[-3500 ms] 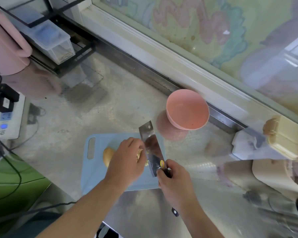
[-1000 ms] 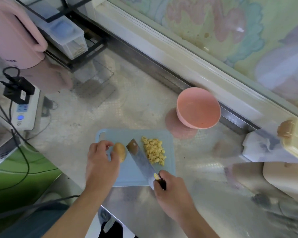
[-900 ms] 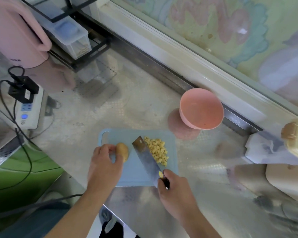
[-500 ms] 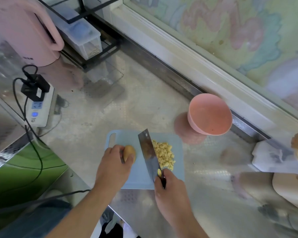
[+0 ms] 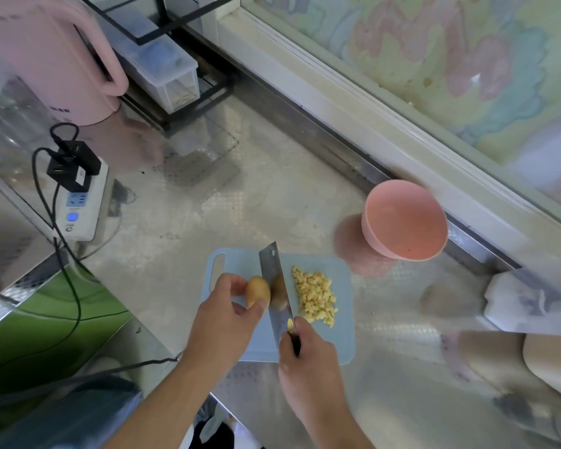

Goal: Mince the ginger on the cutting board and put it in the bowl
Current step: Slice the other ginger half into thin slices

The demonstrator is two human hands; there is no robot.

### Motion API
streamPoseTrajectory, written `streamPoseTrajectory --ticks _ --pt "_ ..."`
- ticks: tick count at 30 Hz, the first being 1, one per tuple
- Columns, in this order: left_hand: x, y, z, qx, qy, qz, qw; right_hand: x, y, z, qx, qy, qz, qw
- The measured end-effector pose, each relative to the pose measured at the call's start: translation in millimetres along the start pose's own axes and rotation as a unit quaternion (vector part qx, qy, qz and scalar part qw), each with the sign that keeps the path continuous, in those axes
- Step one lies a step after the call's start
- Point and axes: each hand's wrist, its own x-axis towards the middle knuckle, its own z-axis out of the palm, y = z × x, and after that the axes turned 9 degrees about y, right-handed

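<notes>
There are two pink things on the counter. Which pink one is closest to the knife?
The pink bowl, just past the board's far right corner. The pink kettle stands far off at the back left.

Head camera looks steeply down, close over the cutting board [image 5: 318, 345].

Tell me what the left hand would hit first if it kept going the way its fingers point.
The left hand already pinches the ginger, so that comes first. Just beyond it stands the knife blade, upright on the board, probably touching the ginger's far side, though depth is unclear.
</notes>
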Motion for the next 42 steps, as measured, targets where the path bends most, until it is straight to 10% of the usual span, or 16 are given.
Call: streamPoseTrajectory --ticks 18,42 --pt "0 6 5 -0.104 -0.037 -0.097 0.989 5 5 -8 -0.076 -0.022 -0.021 0.997" --pt "1 -24 10 -0.172 -0.052 -0.004 0.984 0 -13 -11 -0.133 -0.039 -0.065 0.988"
